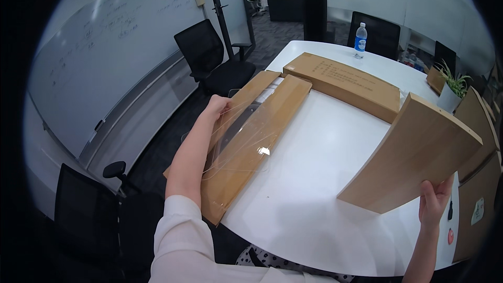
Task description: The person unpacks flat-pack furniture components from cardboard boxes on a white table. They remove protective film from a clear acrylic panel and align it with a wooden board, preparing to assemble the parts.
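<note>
My right hand [436,199] grips the right edge of a pale wooden board [406,157], which is tilted up, its lower edge at the white tabletop. On the left, my left hand [219,105] has its fingers closed at the upper edge of a clear plastic sheet [246,144]; the fingertips are partly hidden. That sheet lies across a long, open cardboard box [283,110] with its flaps folded out. A dark strip with small holes [238,128] shows through the plastic inside the box.
A closed long cardboard box [343,81] lies across the white table [314,178]. Behind it stands a water bottle [360,42]. A potted plant [451,91] and upright cardboard pieces [479,199] line the right side. Black chairs [209,55] stand by the whiteboard [115,47].
</note>
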`<state>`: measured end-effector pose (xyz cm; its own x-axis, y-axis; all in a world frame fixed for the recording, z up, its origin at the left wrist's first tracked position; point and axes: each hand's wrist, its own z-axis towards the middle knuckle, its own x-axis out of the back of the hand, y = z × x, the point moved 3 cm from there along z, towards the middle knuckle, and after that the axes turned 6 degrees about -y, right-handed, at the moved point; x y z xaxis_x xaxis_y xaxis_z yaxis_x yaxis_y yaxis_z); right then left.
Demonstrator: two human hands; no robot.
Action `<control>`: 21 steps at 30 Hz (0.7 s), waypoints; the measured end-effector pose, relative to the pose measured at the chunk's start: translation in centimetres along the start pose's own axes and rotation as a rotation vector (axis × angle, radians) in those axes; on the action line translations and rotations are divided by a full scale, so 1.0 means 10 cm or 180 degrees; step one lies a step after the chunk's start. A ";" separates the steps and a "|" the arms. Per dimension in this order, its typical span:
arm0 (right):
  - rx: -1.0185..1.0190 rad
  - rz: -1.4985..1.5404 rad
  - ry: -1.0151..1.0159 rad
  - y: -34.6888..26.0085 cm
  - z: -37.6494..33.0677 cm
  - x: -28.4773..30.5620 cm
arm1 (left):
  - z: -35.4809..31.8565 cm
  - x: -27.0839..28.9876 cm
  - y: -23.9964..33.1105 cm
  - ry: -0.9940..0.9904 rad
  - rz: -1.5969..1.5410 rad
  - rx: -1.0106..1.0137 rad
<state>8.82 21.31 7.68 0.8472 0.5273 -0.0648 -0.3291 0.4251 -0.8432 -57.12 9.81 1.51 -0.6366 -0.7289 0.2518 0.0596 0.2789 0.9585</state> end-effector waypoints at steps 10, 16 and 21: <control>-0.0006 -0.0035 0.0068 0.05 0.01 0.06 | -0.34 -0.06 0.32 0.0446 0.3129 -0.1128; 0.0078 0.0048 0.0055 0.05 0.03 0.02 | -1.43 -0.20 0.50 -0.1517 0.4234 -0.1156; 0.0038 0.0085 0.0162 0.12 0.01 0.07 | -1.60 0.30 0.35 -0.0736 0.3256 -0.0761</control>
<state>8.95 22.24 6.65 0.8581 0.5006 -0.1146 -0.3566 0.4203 -0.8343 -46.48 -1.39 7.71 -0.3278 -0.0758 0.9417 0.7794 0.5417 0.3149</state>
